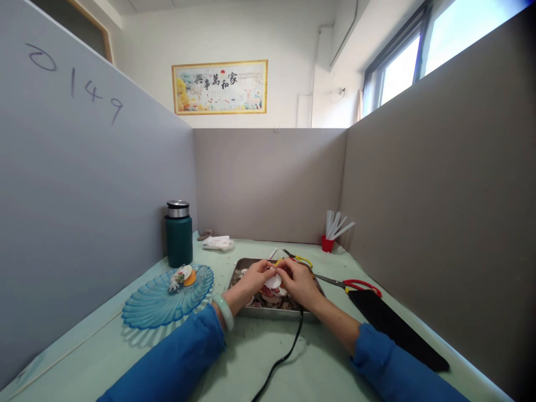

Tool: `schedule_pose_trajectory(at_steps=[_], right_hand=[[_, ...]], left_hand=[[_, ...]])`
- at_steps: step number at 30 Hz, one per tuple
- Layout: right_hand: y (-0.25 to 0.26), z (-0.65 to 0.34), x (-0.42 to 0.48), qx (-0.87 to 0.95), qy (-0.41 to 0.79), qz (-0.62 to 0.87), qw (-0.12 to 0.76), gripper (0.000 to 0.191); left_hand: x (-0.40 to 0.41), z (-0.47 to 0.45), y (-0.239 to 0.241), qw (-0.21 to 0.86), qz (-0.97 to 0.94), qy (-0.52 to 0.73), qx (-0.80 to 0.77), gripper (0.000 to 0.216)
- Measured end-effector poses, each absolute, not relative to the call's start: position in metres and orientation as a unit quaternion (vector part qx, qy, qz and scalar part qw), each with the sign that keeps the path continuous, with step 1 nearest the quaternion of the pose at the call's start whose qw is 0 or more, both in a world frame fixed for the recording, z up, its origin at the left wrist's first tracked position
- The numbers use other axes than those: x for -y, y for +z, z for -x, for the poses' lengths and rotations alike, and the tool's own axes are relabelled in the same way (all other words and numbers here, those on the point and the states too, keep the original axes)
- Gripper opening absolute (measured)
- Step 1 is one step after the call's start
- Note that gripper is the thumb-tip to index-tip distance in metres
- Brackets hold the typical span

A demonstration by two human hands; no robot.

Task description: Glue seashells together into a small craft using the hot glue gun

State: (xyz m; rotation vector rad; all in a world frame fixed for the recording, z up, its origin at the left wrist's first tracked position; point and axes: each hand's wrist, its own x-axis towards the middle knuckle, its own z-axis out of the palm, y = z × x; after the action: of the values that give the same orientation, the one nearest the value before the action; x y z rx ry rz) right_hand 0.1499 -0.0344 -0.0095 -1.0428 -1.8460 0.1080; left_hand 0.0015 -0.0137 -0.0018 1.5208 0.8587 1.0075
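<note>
My left hand [256,277] and my right hand [296,281] meet fingertip to fingertip over a metal tray [268,315]. Both are closed in a pinch at a white, rounded shell [273,281], which shows just below the fingertips. Exactly how each finger grips it is partly hidden. Beneath, the tray holds many shells and shell pieces [272,301] in white, brown and reddish tones. A pale green bangle [223,312] circles my left wrist.
A blue scalloped plate [146,307] at left bears a small shell cluster [183,276]. Behind it stands a green bottle [179,240]. Red-handled scissors [364,286], a black strip [397,329], yellow-handled pliers [302,260], a red cup [328,244] with white sticks and a black cord [281,360] lie around.
</note>
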Motion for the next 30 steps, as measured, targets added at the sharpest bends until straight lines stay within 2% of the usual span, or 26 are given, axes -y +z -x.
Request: schedule_pose_trajectory(at_steps=[16,30], right_hand=[[-0.010,-0.150,0.033,0.759,0.037,0.429,0.489,0.013],[-0.007,-0.149,0.038,0.756,0.038,0.422,0.500,0.013]], left_hand=[[0.010,0.000,-0.005,0.503,-0.642,0.454,-0.357,0.036],[0.019,0.002,0.002,0.545,-0.640,0.418,-0.345,0.035]])
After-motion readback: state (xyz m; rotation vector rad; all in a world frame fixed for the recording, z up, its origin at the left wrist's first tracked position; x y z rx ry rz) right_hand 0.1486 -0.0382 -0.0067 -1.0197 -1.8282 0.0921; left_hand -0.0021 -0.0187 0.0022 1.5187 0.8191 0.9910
